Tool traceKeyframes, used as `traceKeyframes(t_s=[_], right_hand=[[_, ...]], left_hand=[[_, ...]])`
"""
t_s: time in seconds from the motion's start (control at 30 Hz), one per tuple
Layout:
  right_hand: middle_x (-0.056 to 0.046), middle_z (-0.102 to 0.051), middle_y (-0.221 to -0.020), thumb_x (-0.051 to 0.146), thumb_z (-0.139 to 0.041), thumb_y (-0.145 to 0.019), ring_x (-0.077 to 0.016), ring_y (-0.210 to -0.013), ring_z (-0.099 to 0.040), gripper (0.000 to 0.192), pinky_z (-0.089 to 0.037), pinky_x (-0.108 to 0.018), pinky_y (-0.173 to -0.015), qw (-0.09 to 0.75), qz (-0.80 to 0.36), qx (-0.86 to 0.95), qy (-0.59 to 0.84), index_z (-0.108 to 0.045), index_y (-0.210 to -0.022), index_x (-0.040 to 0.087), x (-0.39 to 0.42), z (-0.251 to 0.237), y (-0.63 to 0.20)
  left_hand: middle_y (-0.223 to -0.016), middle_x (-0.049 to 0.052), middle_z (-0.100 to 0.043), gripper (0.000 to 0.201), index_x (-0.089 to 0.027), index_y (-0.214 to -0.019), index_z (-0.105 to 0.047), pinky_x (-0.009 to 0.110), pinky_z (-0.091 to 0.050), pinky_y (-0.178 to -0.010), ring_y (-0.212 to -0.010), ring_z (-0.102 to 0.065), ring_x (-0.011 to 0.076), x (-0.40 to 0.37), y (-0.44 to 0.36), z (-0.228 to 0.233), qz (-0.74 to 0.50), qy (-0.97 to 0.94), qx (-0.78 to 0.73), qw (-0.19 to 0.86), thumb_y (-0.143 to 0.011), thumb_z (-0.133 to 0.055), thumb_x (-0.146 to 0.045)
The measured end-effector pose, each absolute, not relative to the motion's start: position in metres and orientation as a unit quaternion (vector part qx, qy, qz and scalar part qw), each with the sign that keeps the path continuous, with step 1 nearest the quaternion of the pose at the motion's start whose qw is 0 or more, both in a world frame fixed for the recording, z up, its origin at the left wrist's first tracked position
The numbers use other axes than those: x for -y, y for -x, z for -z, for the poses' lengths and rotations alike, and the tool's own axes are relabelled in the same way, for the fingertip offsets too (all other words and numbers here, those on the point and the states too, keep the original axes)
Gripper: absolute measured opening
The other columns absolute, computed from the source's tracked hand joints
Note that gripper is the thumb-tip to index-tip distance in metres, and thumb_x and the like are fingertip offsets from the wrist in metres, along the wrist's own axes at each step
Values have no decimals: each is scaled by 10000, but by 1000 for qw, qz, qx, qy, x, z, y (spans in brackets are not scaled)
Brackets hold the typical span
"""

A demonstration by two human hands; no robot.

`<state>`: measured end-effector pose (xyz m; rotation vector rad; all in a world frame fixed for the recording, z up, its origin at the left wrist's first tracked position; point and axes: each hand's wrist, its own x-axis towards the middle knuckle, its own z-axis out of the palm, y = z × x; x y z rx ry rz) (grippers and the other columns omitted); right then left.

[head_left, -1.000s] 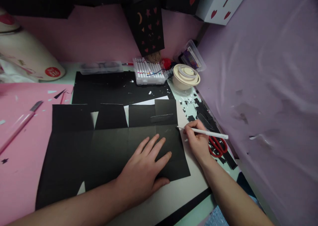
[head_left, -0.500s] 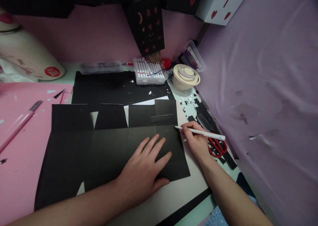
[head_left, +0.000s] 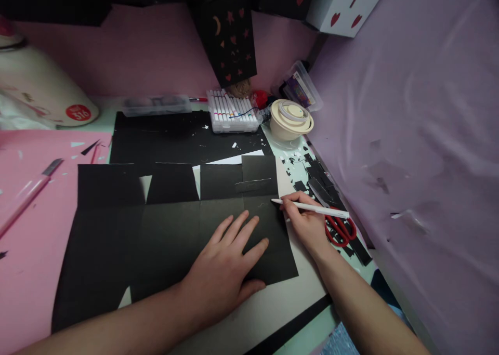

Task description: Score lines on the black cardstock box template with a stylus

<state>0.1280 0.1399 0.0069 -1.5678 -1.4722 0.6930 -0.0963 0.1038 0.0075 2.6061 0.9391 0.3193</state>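
A red-labelled cream bottle (head_left: 47,82) stands far left; a clear plastic marker case (head_left: 236,128) sits left of a round cream tub (head_left: 286,130)

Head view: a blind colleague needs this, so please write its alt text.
Left hand rests on black paper; right hand holds a white pen, tip near the paper's right edge. Red-handled scissors lie among black scraps.

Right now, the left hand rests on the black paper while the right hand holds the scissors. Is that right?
Not quite: the head view shows the right hand holding a white pen, not the scissors. The left hand does rest on the black paper.
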Motion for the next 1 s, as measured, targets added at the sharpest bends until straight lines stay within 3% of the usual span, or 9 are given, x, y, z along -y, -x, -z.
traceKeyframes(t_s=[0.2, 0.37, 0.6, 0.77, 1.0], right_hand=[[29, -636, -639, 200, -583, -826, -141, -612, -572, 125, -429, -255, -608, 464, -217, 587, 627, -640, -715, 214, -137, -9, -124], [44, -574, -572, 212, -575, -831, -121, -539, -498, 156, -386, -247, -545, 445, -251, 559, 653, -616, -681, 210, -138, -10, -120], [28, -614, -633, 246, -593, -848, -127, -585, -543, 129, -424, -252, -584, 479, -269, 541, 637, -632, -733, 203, -141, -10, -125], [29, -614, -642, 260, -593, -851, -116, -551, -526, 116, -417, -244, -546, 495, -312, 519, 623, -625, -756, 202, -140, -20, -128], [34, -595, -610, 267, -586, -843, -121, -564, -525, 140, -412, -252, -578, 468, -338, 539, 614, -600, -720, 203, -137, -39, -129]], left_hand=[[-1533, 146, -323, 619, -252, -1362, -497, 559, -226, -1131, -1440, -211, 362, -103, 96, -9, -113, -921, -331, 171, -828, -657, -521], [-1532, 137, -326, 607, -256, -1358, -500, 559, -223, -1133, -1438, -216, 359, -103, 96, -8, -116, -922, -330, 169, -835, -644, -528], [-1532, 151, -323, 614, -252, -1354, -504, 573, -217, -1129, -1437, -215, 372, -104, 93, -9, -99, -920, -342, 163, -827, -655, -528], [-1525, 162, -342, 702, -211, -1418, -441, 554, -227, -1134, -1439, -217, 365, -103, 85, -16, -59, -915, -368, 156, -835, -634, -551], [-1565, 185, -243, 869, -184, -1469, -384, 546, -247, -1119, -1449, -166, 391, -94, 69, -34, 30, -898, -397, 189, -806, -525, -727]])
